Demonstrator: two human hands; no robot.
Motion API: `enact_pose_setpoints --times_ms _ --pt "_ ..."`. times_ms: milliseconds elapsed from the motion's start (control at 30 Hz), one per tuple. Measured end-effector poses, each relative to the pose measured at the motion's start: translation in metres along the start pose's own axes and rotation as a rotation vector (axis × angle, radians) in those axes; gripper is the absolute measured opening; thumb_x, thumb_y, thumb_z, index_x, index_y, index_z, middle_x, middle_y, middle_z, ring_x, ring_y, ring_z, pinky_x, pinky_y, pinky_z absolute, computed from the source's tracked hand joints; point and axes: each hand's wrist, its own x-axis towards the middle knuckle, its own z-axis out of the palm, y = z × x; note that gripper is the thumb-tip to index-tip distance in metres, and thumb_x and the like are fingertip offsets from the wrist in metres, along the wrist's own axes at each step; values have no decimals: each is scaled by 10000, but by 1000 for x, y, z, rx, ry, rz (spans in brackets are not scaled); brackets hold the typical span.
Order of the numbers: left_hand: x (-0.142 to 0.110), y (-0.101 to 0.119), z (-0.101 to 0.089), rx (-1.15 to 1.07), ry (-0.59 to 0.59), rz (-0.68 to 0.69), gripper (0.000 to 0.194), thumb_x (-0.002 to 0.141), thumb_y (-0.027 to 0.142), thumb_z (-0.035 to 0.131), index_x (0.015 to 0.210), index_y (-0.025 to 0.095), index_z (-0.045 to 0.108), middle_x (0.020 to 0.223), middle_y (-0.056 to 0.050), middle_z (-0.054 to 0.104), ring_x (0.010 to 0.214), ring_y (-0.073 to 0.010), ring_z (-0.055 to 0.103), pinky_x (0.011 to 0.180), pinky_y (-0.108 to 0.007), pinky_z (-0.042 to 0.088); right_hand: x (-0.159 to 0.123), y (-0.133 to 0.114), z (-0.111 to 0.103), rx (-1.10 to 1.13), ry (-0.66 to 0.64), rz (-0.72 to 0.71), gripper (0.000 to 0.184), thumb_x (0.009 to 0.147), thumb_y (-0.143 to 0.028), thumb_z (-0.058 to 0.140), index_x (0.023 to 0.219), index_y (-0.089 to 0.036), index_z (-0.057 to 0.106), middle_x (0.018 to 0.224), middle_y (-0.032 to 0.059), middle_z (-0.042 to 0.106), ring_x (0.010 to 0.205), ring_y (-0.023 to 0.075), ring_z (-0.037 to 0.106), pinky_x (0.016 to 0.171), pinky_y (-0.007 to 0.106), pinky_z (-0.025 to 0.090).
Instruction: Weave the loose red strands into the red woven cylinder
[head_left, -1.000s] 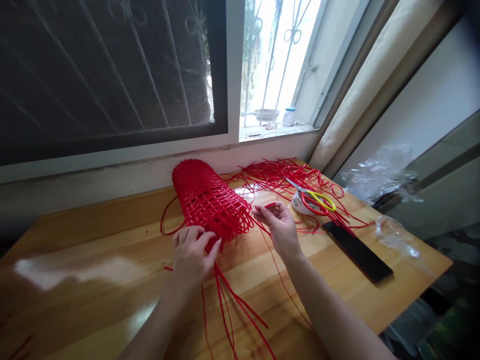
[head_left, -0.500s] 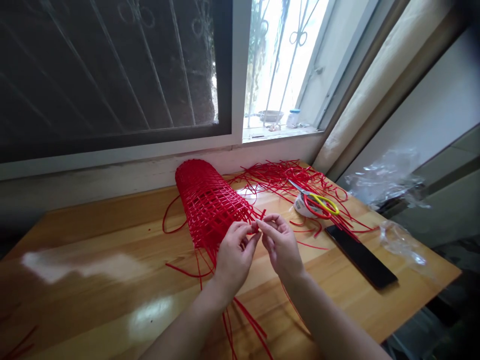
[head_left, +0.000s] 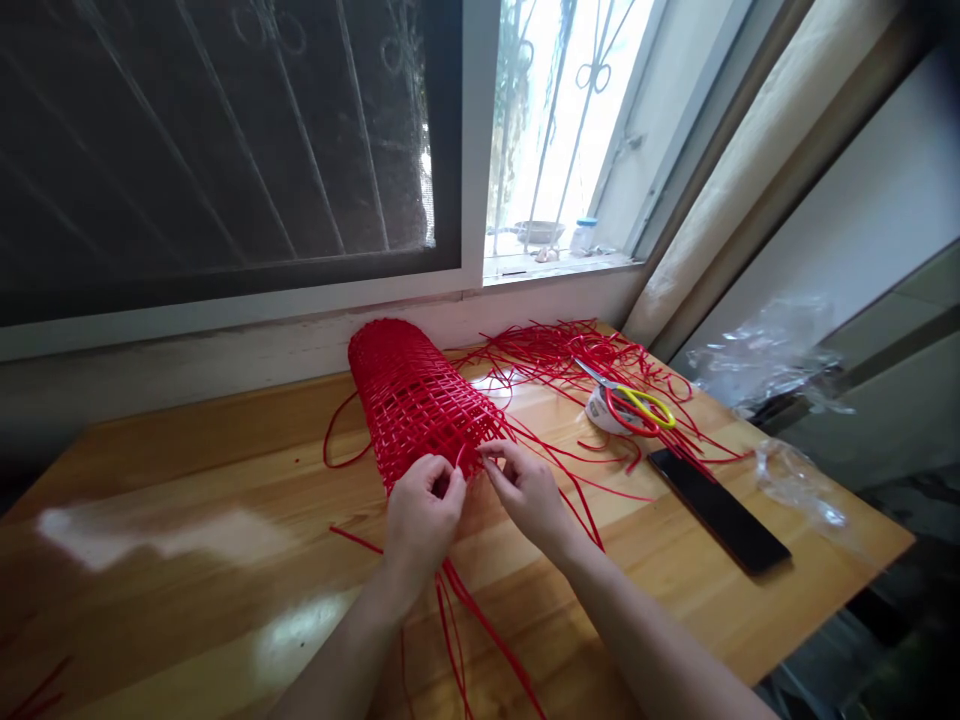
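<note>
A red woven basket (head_left: pixel 412 395) of plastic strips lies on its side on the wooden table (head_left: pixel 187 500), open end toward me. My left hand (head_left: pixel 421 520) is at the basket's near rim, fingers pinched on a red strip (head_left: pixel 459 458). My right hand (head_left: pixel 527 490) is close beside it, fingers pinched on the same loose strips at the rim. Several loose red strips (head_left: pixel 480 630) trail from the basket toward me under my hands.
A tangle of red strips (head_left: pixel 555 350) lies at the back right. Scissors with red and yellow handles (head_left: pixel 634 403) rest on a white roll. A black phone (head_left: pixel 718 510) lies to the right, near crumpled clear plastic (head_left: pixel 765 350). A window is behind.
Both hands have moved left and forward from mid-air in front of the basket to its near rim. The left hand earlier came up from the basket's lower edge.
</note>
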Motion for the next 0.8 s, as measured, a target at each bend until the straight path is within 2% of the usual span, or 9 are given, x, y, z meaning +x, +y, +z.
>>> enact_pose_setpoints --times_ms 133,233,400,567,667,800 --pt "4 -4 1 63 -66 3 248 807 271 457 575 186 450 602 26 458 571 -113 432 560 -240 327 2 1 1 115 -9 41 266 838 -279 471 1031 -176 621 808 36 673 510 104 527 470 213 403" --pt "5 -2 3 100 -58 -1 242 790 240 460 558 188 417 596 30 439 563 -111 415 550 -239 314 4 2 1 134 -39 62 317 855 -311 447 1080 -174 623 777 38 674 513 113 546 463 218 417" --pt "-2 0 0 35 -59 82 242 792 228 456 560 192 399 588 37 413 560 -108 408 549 -232 318 7 7 4 188 -19 74 302 840 -311 465 1046 -184 645 834 38 681 531 110 553 480 224 450" --pt "0 -5 -2 29 -73 53 252 812 256 460 571 190 430 595 33 443 566 -110 433 559 -231 338 8 11 6 215 1 85 289 835 -300 470 1037 -196 649 881 41 692 551 115 589 483 224 467" --pt "5 -6 0 37 -117 61 251 841 291 448 624 185 515 653 14 516 621 -119 493 610 -234 374 9 10 6 203 -12 91 296 843 -310 464 1047 -198 647 929 50 701 639 149 641 540 247 504" --pt "8 -4 1 155 -177 56 217 855 274 451 735 190 611 749 -9 598 710 -135 556 674 -240 399 11 12 6 209 -45 89 319 866 -340 442 1071 -196 640 920 53 713 773 192 673 709 312 535"
